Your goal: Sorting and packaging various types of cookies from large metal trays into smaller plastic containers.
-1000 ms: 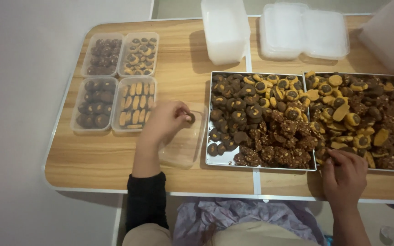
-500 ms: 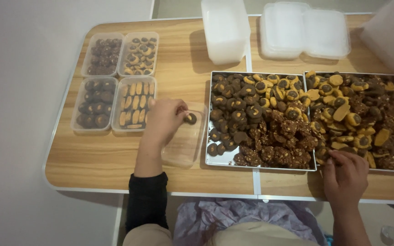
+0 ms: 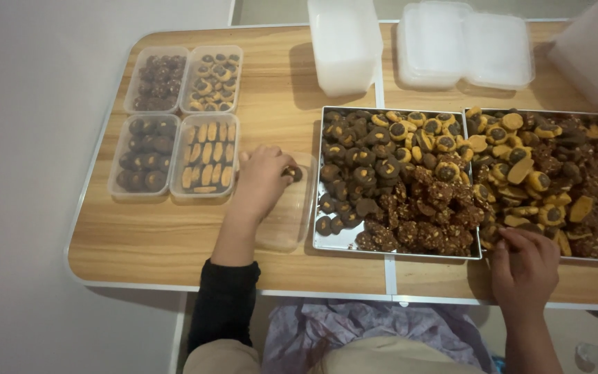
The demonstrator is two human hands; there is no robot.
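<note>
From the head camera, your left hand (image 3: pixel 263 181) reached over a clear, empty rectangular plastic container (image 3: pixel 286 220) lying on the pale wooden table (image 3: pixel 174 239). Its fingers were pinched around a small round dark chocolate cookie (image 3: pixel 291 172), which sat at the fingertips above the far end of that container. Just to the left of this hand stood four clear plastic tubs filled with sorted cookies (image 3: pixel 178 121), two by two. Immediately to its right lay a shiny square metal tray heaped with dark and yellow-topped cookies (image 3: pixel 396 181).

Your right hand (image 3: pixel 524 266) rested at the near edge of a second metal tray of mixed brown and yellow cookies (image 3: pixel 555 173), fingers curled narrowly down among the cookies; you could not tell whether it held one. Beyond both hands, at the far side of the table, stood a stack of white translucent plastic containers (image 3: pixel 344 45) and flat translucent lids (image 3: pixel 465 45).
</note>
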